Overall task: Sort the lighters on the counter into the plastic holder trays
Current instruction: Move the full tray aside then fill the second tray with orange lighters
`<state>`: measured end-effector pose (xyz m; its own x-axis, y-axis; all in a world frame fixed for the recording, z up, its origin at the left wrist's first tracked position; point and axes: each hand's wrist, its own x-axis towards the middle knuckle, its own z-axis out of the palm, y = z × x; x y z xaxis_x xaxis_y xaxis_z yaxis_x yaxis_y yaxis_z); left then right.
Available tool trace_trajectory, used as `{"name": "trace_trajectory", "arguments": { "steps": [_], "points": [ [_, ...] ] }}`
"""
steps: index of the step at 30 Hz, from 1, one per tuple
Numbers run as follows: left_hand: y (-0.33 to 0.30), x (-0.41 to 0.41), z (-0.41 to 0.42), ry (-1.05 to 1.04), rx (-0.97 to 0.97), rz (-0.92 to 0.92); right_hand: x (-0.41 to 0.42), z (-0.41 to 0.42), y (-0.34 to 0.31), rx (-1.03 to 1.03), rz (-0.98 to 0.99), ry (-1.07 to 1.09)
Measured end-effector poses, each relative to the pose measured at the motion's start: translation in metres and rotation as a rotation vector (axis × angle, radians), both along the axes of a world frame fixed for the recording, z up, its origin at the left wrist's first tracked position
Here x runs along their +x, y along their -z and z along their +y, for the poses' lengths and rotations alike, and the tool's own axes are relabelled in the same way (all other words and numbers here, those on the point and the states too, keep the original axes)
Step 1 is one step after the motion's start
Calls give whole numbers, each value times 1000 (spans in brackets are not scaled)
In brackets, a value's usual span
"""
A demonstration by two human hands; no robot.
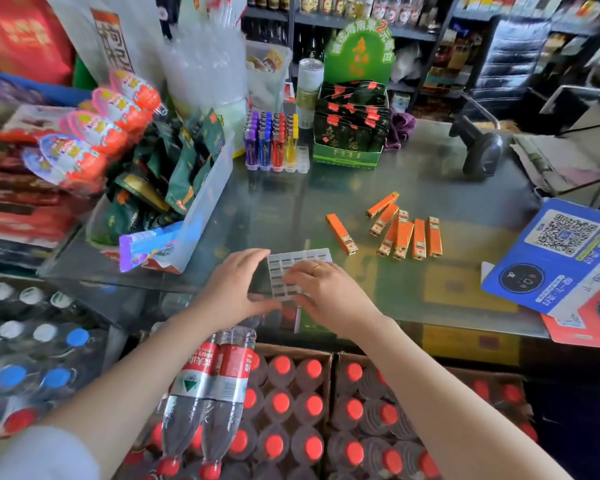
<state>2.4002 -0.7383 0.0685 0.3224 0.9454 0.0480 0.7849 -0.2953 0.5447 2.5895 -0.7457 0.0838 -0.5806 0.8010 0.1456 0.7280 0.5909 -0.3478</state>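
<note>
A clear plastic holder tray [293, 263] with empty slots lies on the glass counter near its front edge. My left hand [236, 287] holds its left side, thumb under the near edge. My right hand [326, 292] rests over its right part, fingers spread on the slots. Several orange lighters [404, 233] lie loose on the counter to the right of the tray, and one orange lighter [342, 233] lies apart nearer the tray. A second holder tray [303, 161] at the back holds upright purple, blue, red and yellow lighters [271, 140].
A clear bin of snack packets [205, 199] stands left of the tray. A green display box [350, 133] and a barcode scanner [482, 147] stand at the back. A blue QR-code card [555, 254] lies at the right. Crates of red-capped bottles [291, 410] sit below the counter.
</note>
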Motion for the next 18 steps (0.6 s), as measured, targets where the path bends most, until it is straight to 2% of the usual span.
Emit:
{"name": "trace_trajectory", "arguments": {
  "steps": [3, 6, 8, 10, 13, 15, 18],
  "points": [
    [1, 0, 9, 18, -43, -56, 3, 10, -9, 10, 55, 51],
    [5, 3, 17, 39, -46, -75, 16, 30, -17, 47, 181, 323],
    [6, 4, 23, 41, -57, -90, 26, 51, -17, 25, 198, 546],
    [7, 2, 30, 61, -54, -89, 30, 68, -15, -77, 80, 698],
    [10, -7, 41, 69, -39, -139, 26, 86, -8, -168, -109, 802],
    [12, -10, 42, 71, -28, -174, 19, 93, -5, -176, -162, 833],
    [14, -9, 41, 84, 7, -133, 11, 100, -4, -149, -195, 811]
  ]
}}
